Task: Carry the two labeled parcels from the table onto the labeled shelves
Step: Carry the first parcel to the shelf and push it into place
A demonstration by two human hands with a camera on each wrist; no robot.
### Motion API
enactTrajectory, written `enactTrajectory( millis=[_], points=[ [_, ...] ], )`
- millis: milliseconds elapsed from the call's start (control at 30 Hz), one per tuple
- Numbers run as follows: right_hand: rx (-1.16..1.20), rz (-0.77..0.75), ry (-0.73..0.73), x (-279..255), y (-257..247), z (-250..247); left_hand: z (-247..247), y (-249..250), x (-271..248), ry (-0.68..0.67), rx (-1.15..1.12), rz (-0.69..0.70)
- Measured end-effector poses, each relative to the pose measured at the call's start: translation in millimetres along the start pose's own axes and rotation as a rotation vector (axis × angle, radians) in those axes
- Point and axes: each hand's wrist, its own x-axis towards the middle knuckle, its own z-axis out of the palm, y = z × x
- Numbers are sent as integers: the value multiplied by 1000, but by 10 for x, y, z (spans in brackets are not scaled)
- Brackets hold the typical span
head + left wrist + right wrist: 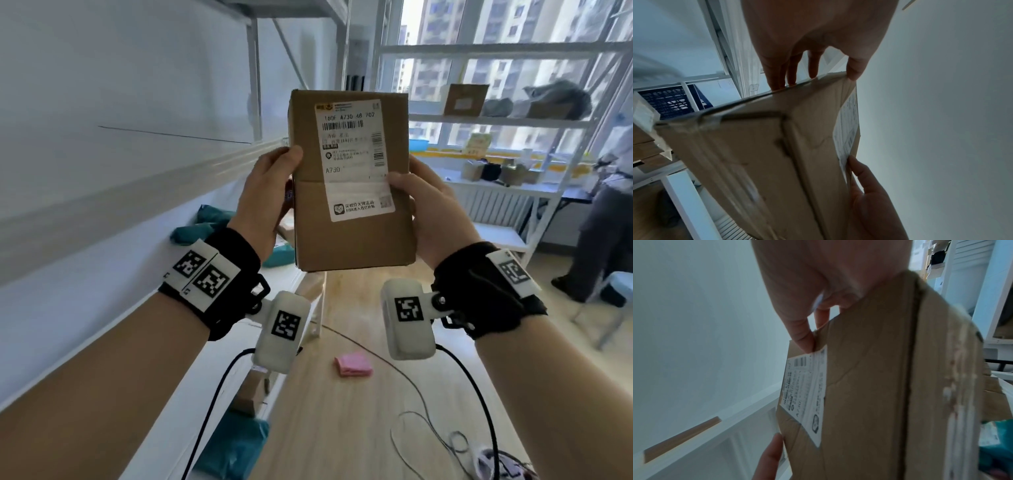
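A brown cardboard parcel (352,236) is held up in front of me, its white shipping label (352,154) reading "A730" facing me. My left hand (270,192) grips its left edge, thumb on the front face. My right hand (428,209) grips the right edge, thumb on the label. In the left wrist view the parcel (760,162) shows from the side, fingers (789,71) behind it. In the right wrist view the thumb (801,335) presses the parcel (869,386) beside the label (807,386). A white shelf rack (102,192) runs along my left.
Teal bags (202,226) lie on the left rack's shelf. A second white rack (513,120) by the windows carries a box (466,99) and grey bags. A person (603,212) stands at the far right. A pink pad (352,364) and cables lie on the wooden floor.
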Motion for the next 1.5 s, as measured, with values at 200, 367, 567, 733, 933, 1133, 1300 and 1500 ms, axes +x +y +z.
enactTrajectory(
  millis=[200, 367, 567, 733, 933, 1133, 1300, 1500],
  points=[
    [12, -25, -73, 1077, 162, -449, 426, -405, 882, 44, 5, 32],
    [0, -12, -159, 2020, 44, -893, 973, -583, 1635, 72, 12, 92],
    [-33, -8, -278, 3120, -69, -1227, 1474, -761, 2425, 187, 55, 171],
    [1, 9, -410, 3847, 84, -1257, 1560, -926, 2930, 298, 105, 216],
    [23, -42, -544, 4645, 262, -1033, 1483, -1024, 3502, 373, 220, 246],
    [-21, -122, -656, 5401, 249, -486, 1241, -801, 4023, 510, 269, 347],
    [-22, -117, -739, 5786, 322, 24, 907, -628, 4232, 620, 342, 381],
    [13, 11, -938, 5818, 426, 675, 709, -416, 4012, 808, 490, 396]
  ],
)
